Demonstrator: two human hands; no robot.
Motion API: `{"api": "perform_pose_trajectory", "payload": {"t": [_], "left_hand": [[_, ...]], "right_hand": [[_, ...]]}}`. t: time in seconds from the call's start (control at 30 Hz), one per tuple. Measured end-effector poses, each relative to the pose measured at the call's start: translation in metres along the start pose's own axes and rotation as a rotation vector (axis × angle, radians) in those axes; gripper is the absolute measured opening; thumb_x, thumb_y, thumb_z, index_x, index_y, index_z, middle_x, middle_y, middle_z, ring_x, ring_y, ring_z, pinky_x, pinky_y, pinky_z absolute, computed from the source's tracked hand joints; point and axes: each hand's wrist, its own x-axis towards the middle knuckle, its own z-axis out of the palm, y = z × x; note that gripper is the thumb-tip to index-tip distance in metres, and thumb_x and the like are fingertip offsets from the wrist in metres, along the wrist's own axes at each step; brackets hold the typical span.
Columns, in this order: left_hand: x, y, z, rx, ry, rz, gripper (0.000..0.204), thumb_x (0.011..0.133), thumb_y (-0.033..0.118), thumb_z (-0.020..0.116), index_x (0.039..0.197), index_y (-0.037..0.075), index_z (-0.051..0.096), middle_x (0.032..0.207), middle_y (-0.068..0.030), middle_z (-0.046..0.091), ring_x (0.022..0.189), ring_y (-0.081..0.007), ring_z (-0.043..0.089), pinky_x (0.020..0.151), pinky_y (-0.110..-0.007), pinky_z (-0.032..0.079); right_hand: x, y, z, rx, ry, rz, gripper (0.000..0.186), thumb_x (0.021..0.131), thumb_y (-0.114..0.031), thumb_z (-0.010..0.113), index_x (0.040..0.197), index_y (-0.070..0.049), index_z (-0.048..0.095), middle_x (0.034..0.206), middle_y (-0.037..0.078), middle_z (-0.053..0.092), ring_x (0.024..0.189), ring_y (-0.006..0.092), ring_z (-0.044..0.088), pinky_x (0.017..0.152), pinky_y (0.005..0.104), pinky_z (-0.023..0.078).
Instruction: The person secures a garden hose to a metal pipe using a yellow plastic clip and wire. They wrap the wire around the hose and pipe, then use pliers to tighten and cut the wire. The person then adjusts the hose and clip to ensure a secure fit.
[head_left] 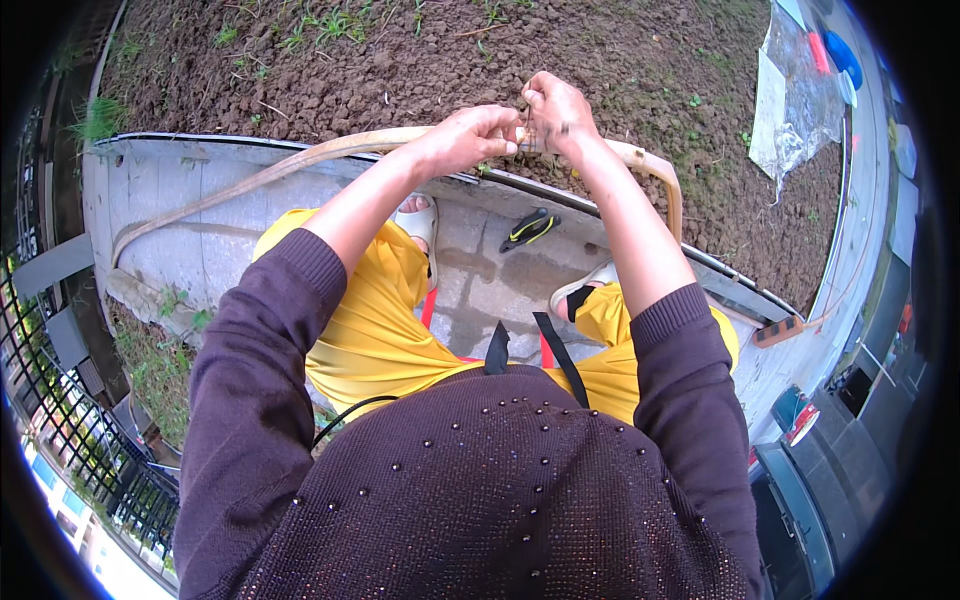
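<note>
A long bent tan strip (318,154), which looks like split bamboo or wood, arches across the bed's edge, its right end curving down. Above its middle my hands meet. My left hand (468,140) is closed, fingertips pinched together by the strip. Just to the right, my right hand (560,112) pinches as well, with a thin dark strand, like wire, running down from its fingertips toward the strip. Whether my left fingers hold that same strand is hard to make out. On the paving between my feet lies a black-and-yellow hand tool (530,230), plier- or pruner-like.
Beyond the strip lies a bed of loose brown soil (330,80) with a low edging (740,280). A clear plastic sheet (805,100) rests at the far right near a blue round object (843,60). An orange-brown block (778,331) sits on the right ledge; dark fencing (60,400) stands left.
</note>
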Motion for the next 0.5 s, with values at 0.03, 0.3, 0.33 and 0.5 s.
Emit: {"api": "perform_pose_trajectory", "payload": {"t": [0.03, 0.3, 0.33, 0.5], "left_hand": [[0.001, 0.001, -0.001, 0.145, 0.017, 0.101, 0.015, 0.091, 0.013, 0.068, 0.092, 0.004, 0.057, 0.106, -0.0046, 0.064, 0.101, -0.0172, 0.059, 0.091, -0.034, 0.047], [-0.005, -0.004, 0.000, 0.503, 0.104, 0.313, 0.020, 0.081, 0.012, 0.072, 0.095, 0.003, 0.060, 0.130, -0.0135, 0.057, 0.124, -0.0320, 0.052, 0.106, -0.042, 0.041], [-0.005, -0.004, 0.000, 0.518, 0.112, 0.324, 0.021, 0.081, 0.011, 0.072, 0.096, 0.003, 0.060, 0.129, -0.0137, 0.058, 0.124, -0.0322, 0.052, 0.105, -0.042, 0.042], [-0.007, -0.004, 0.004, 0.610, 0.224, 0.417, 0.018, 0.081, 0.011, 0.070, 0.092, 0.003, 0.058, 0.114, -0.0131, 0.060, 0.110, -0.0319, 0.057, 0.095, -0.044, 0.045]], "right_hand": [[0.002, 0.001, 0.000, 0.020, 0.015, 0.018, 0.020, 0.095, -0.025, 0.059, 0.102, -0.007, 0.064, 0.093, 0.019, 0.070, 0.094, 0.0378, 0.067, 0.083, 0.0469, 0.051], [-0.011, -0.009, -0.008, 0.211, 0.061, -0.075, 0.019, 0.096, -0.023, 0.057, 0.101, -0.007, 0.064, 0.084, 0.013, 0.071, 0.083, 0.0299, 0.070, 0.075, 0.0420, 0.053], [-0.014, -0.011, -0.010, 0.237, 0.062, -0.101, 0.018, 0.096, -0.023, 0.057, 0.100, -0.007, 0.064, 0.083, 0.013, 0.071, 0.082, 0.0294, 0.070, 0.074, 0.0414, 0.053], [-0.024, -0.020, -0.015, 0.252, 0.160, -0.316, 0.012, 0.095, -0.017, 0.059, 0.098, -0.007, 0.063, 0.084, 0.013, 0.070, 0.079, 0.0295, 0.070, 0.072, 0.0395, 0.054]]}}
